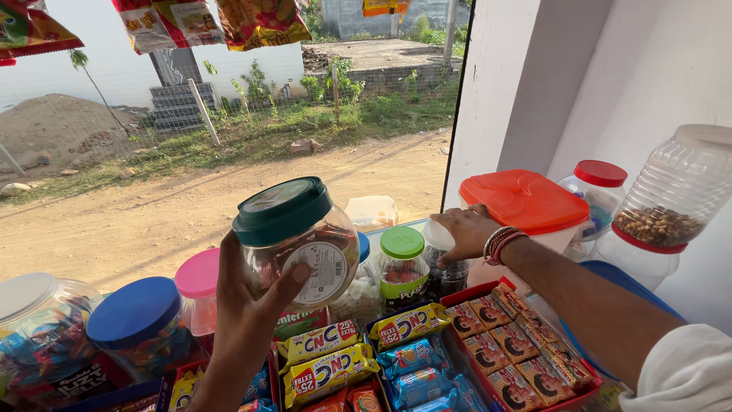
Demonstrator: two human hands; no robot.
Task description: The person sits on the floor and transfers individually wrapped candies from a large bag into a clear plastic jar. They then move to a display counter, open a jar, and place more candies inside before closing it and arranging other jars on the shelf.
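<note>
Shop counter at an open stall window, packed edge to edge with goods. The left hand is wrapped around a clear plastic jar with a dark green screw lid, lifted above the counter and tilted, fingers curled on its side, thumb across the white label. The right hand reaches forward and rests palm down on a small clear jar of dark sweets, fingers bent over its top; bead bracelets sit at the wrist.

Beside it stands a small jar with a light green lid. At left are a pink-lidded jar and a blue-lidded jar. Front rows hold yellow biscuit packets and a red tray of brown wafer bars. At right, an orange-lidded white tub sits by the white wall. Outside the window are a dirt road and grass.
</note>
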